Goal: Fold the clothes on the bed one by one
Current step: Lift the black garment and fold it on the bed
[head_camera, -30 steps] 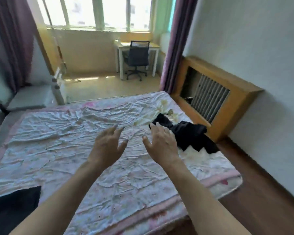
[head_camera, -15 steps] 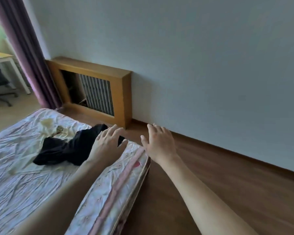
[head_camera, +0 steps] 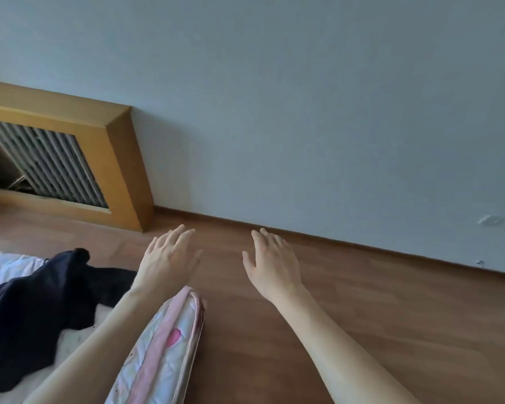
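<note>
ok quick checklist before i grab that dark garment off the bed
1. Left hand free: ok, fingers straight, holding nothing.
2. Right hand free: ok, open and empty.
3. Dark garment in view: ok, crumpled on the bed near its corner.
4. Hands over the garment: not ok, both hover above the wooden floor past the bed's edge.
5. Garment's whole outline visible: not ok, it runs off the picture's left edge.
6. Other clothes to fold: cannot tell.
</note>
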